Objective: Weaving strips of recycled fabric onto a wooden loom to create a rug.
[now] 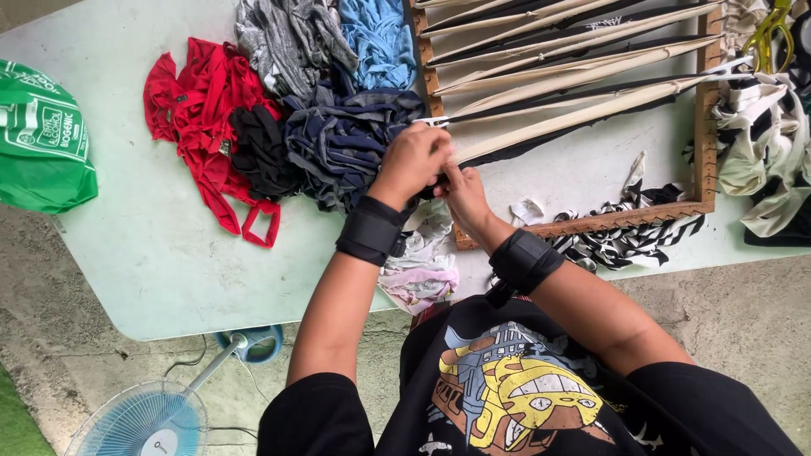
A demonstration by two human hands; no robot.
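- While both hands meet at the near left corner of the wooden frame (pixel 705 127), the head view shows the left hand (pixel 411 160) curled into a loose fist over the end of a cream fabric strip (pixel 574 118), its fingers closed on the strip where it reaches the frame's left rail.
- Just beside it and touching it, the right hand (pixel 463 192) pinches the same strip end from below; its fingertips are hidden under the left hand, so the exact grip cannot be told.
- Stretched from that corner to the far right rail, the strip lies beside other cream and black strips already spanning the frame on the pale table (pixel 152 245).
- To do this well, I judge the strip should be kept taut and flat, not twisted, and seated snugly on the rail, close against its neighbour without overlapping it.
- One hand should hold tension while the other secures the end, or the strip may go slack.
- Left of the frame lie heaps of cut cloth: the navy pile (pixel 346 139) nearest the hands, then black, red (pixel 203 110), grey and light blue.
- Striped black-and-white scraps (pixel 617 236) hang at the frame's near edge, and yellow-handled scissors (pixel 769 34) rest at the far right.
- A green bag (pixel 42 135) sits at the left, and a blue fan (pixel 144 422) stands on the floor.
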